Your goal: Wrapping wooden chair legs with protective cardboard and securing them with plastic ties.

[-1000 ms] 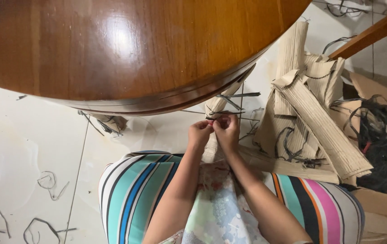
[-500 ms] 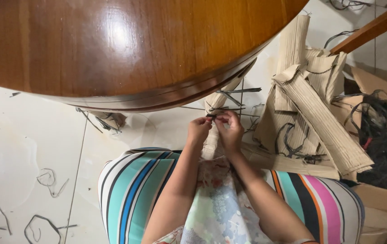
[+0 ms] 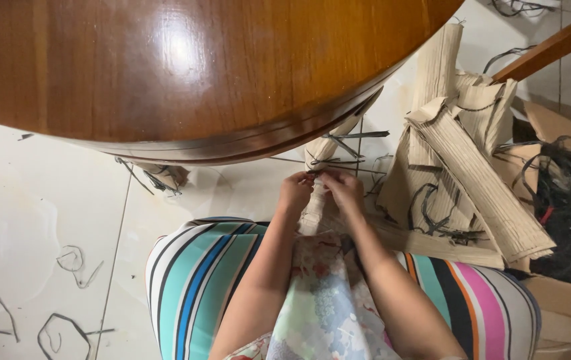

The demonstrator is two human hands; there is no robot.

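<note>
While both hands (image 3: 320,190) pinch a tan strip (image 3: 313,207), the table (image 3: 185,73) overhangs stacked strips (image 3: 472,173).

The two hands, the left hand (image 3: 295,192) and the right hand (image 3: 344,190), meet side by side just below the edge of the round table (image 3: 185,67). A thin roll (image 3: 313,200) sits between them. The cardboard pile (image 3: 462,170) lies to the right. Bent strips (image 3: 65,257) lie on the floor (image 3: 32,213) to the left.

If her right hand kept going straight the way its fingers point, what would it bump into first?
Probably the person's left hand: the right hand points across at it, both pinching the pale ribbed fibre bundle with thin dark strips. Depth is unclear.
</note>
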